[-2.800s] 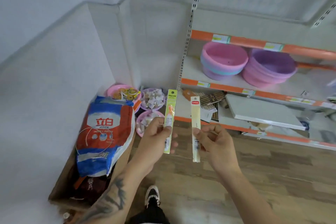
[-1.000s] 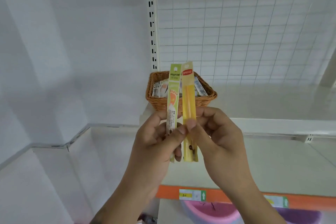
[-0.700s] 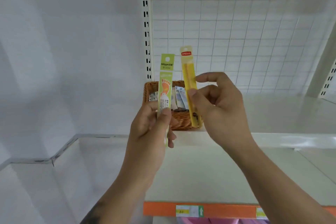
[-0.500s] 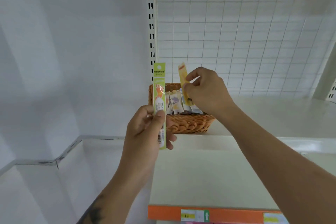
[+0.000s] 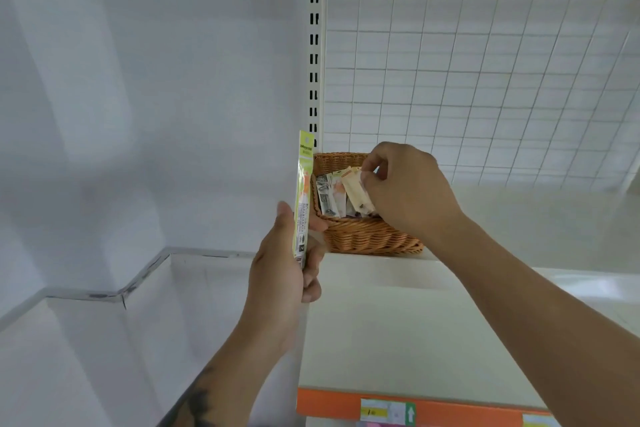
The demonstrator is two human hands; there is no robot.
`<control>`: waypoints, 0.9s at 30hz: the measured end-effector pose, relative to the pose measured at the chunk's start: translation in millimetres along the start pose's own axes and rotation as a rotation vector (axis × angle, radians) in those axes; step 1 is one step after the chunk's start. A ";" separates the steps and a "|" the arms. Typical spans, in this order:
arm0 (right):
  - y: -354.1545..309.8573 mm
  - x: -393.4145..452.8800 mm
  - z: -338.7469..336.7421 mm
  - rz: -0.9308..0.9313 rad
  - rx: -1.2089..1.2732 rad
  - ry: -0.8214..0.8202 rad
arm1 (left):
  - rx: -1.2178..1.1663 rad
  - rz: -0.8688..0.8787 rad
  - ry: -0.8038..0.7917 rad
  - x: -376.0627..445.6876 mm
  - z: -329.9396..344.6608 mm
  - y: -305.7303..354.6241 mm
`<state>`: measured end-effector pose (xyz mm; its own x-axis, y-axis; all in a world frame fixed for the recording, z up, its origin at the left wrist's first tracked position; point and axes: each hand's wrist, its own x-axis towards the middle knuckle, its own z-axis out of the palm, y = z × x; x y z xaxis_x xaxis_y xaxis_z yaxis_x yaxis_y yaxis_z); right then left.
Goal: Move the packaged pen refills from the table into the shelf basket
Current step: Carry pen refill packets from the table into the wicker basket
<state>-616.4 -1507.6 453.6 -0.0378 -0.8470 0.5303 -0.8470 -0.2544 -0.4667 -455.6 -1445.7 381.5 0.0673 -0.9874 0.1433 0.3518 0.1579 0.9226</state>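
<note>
I see my left hand (image 5: 284,263) gripping a green packaged pen refill (image 5: 303,194) by its lower end, thumb on one side and fingers curled round the other, so the pack stands nearly upright and rises well above the knuckles. Just beyond that hand, and touching nothing of it that I can make out, sits the wicker basket (image 5: 367,236) at the near left corner of the white shelf (image 5: 519,218). My right hand (image 5: 405,191) reaches over the basket's rim from the right, its fingertips pinched together on the top end of a pale yellow refill pack (image 5: 356,194); that pack slants down into the basket, its lower end among the other packs (image 5: 329,198) leaning there. Whether its lower end rests on the basket floor I cannot tell, since the rim hides it. The green pack's upper part overlaps the basket's left edge from where I look. Behind the right hand runs a white wire grid panel (image 5: 485,62), and above the left hand a slotted upright post (image 5: 314,45). Below both wrists lies an orange shelf edge strip (image 5: 332,406) with a price label (image 5: 388,411).
</note>
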 end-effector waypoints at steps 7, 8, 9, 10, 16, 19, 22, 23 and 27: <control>-7.4 -72.3 10.6 -0.278 0.338 0.239 | -0.079 0.045 -0.038 -6.1 0.4 1.4; -7.4 -81.2 15.9 -0.305 0.392 0.250 | -0.094 0.060 -0.056 -8.0 0.9 2.5; -7.6 -88.7 21.7 -0.331 0.438 0.252 | -0.093 0.082 -0.072 -10.0 1.2 3.5; -8.1 -94.9 26.9 -0.350 0.476 0.249 | -0.082 0.103 -0.085 -11.8 1.7 4.0; -15.6 -107.6 38.9 -0.370 0.489 0.248 | -0.097 0.111 -0.129 -21.5 1.9 10.8; -19.7 -106.4 37.9 -0.362 0.484 0.227 | -0.132 0.079 -0.138 -21.4 -4.3 15.3; -29.1 -100.0 30.2 -0.302 0.557 0.177 | 0.103 0.291 -0.051 -16.6 -16.4 3.8; -32.6 -93.1 25.5 -0.252 0.589 0.173 | 0.307 0.429 0.008 -14.1 -21.6 -4.1; -39.7 -42.7 8.7 -0.057 0.479 0.200 | 1.121 0.692 0.150 -9.3 -40.5 -42.3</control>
<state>-576.5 -1465.4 443.3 -0.1388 -0.7319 0.6671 -0.5150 -0.5220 -0.6799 -433.4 -1442.8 326.6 0.0471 -0.6853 0.7267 -0.7483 0.4577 0.4802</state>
